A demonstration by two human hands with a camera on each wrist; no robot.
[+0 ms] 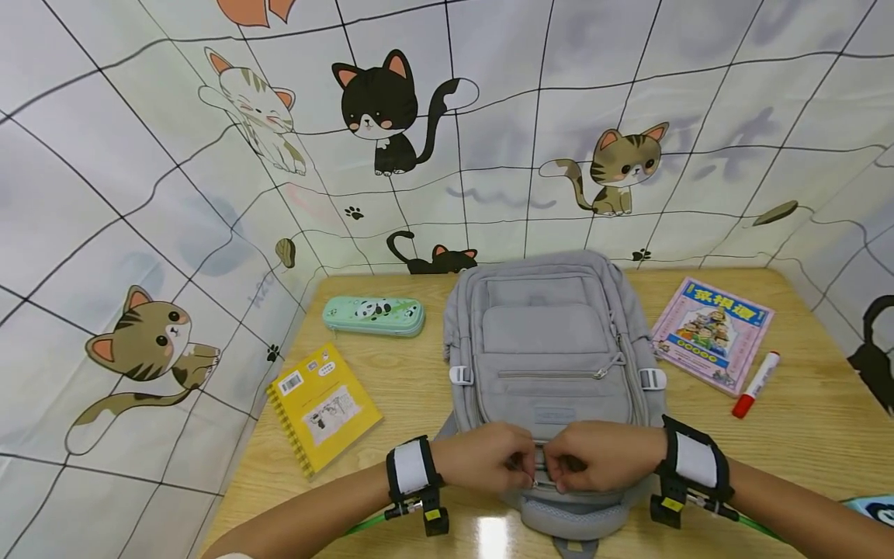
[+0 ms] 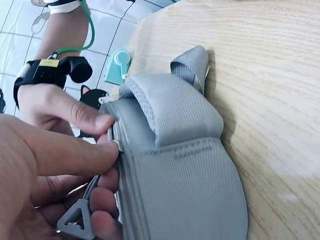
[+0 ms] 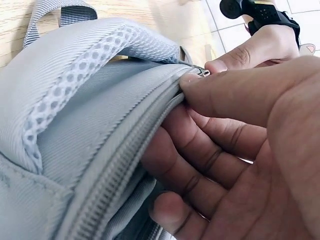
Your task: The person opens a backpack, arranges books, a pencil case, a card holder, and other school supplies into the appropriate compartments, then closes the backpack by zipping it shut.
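Observation:
A grey backpack (image 1: 548, 326) lies front side up on the wooden table, its padded carry handle (image 1: 576, 519) toward me. My left hand (image 1: 489, 458) pinches a zipper slider at the bag's top edge. From that slider a triangular zipper pull (image 2: 77, 220) hangs on a cord against the fingers. Right beside it, my right hand (image 1: 601, 456) grips the zipper edge between thumb and bent fingers. In the right wrist view, zipper teeth (image 3: 115, 180) run along the edge toward both thumbs, and a fold of fabric shows beneath the fingers.
Left of the bag lie a green panda pencil case (image 1: 373, 316) and a yellow spiral notebook (image 1: 324, 407). A pink-bordered book (image 1: 712, 334) and a red-capped marker (image 1: 756, 385) lie to its right. At the right edge, a light-blue item (image 1: 873, 508) is partly visible. Cat-print cloth hangs behind.

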